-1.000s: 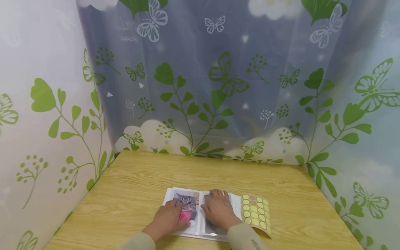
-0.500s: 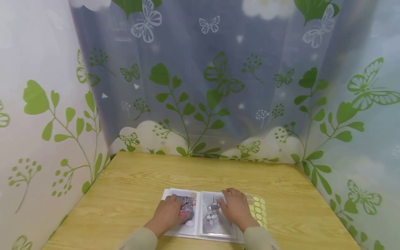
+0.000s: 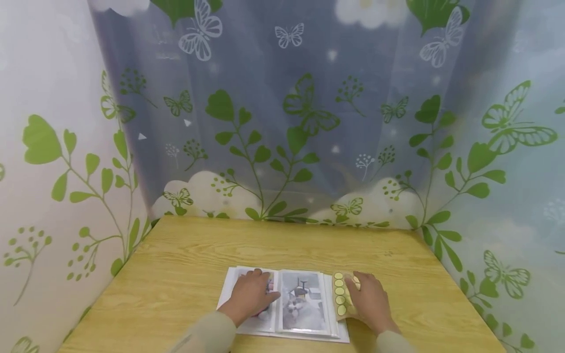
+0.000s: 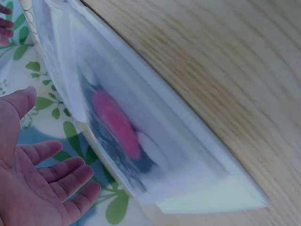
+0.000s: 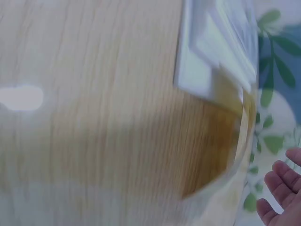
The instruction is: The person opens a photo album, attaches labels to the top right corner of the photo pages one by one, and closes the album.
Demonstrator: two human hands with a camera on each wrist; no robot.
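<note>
Left hand [image 3: 251,296]: fingers loose and spread above the left page, gripping nothing, probably placed to keep the album [image 3: 279,314] flat.
Right hand [image 3: 371,299]: fingers relaxed over the sticker sheet [image 3: 346,300]; contact, I cannot tell.
Album: lies open, lower middle of the frame, likely facing the person.
Sticker sheet: at the album's right edge, seemingly for easy reach.
Table [image 3: 282,245]: supports both.

Yellowish wood-grain table [image 3: 273,245], lower ctr of frame. Blue-grey curtain [image 3: 247,63] behind, top ctr, w/ green leaf & butterfly print [image 3: 219,105]. Pale L panel [image 3: 53,88] & R panel [image 3: 499,206] at sides. Bright glare [image 5: 21,97] on tabletop, mid-left of R wrist view.
</note>
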